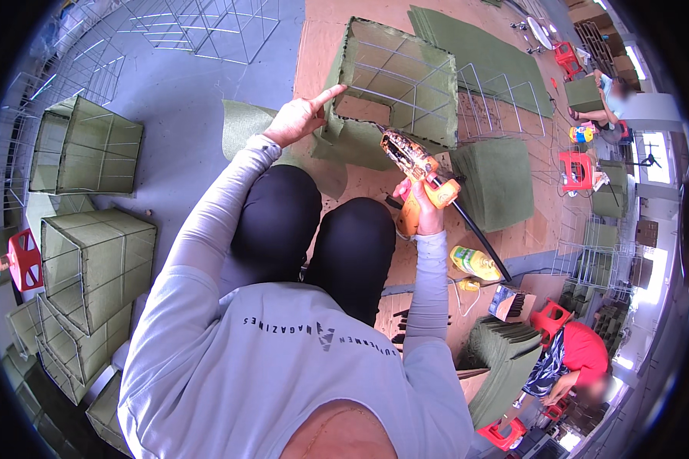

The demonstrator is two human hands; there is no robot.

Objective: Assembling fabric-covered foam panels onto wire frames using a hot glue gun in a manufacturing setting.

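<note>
In front of my knees stands a wire-frame box [375, 50] covered in green felt, its open side up, with dark glue along its edges. My left hand [295, 121] has its index finger stretched along the box's left edge, touching near a corner; the other fingers are partly curled. An orange hot glue gun [407, 155], crusted with dark residue, is gripped by the handle in my right hand [423, 205]. Its nozzle points at the box's near edge. A long black rod [482, 241] extends back from the gun. A loose green felt piece [243, 126] lies beside the box.
Green felt sheets lie stacked [497, 183] right of the box, with larger sheets [475, 53] beyond. A yellow bottle [475, 262] lies near my right forearm. Covered boxes [99, 264] line the left; bare wire frames [199, 30] stand far left. Two people work at right.
</note>
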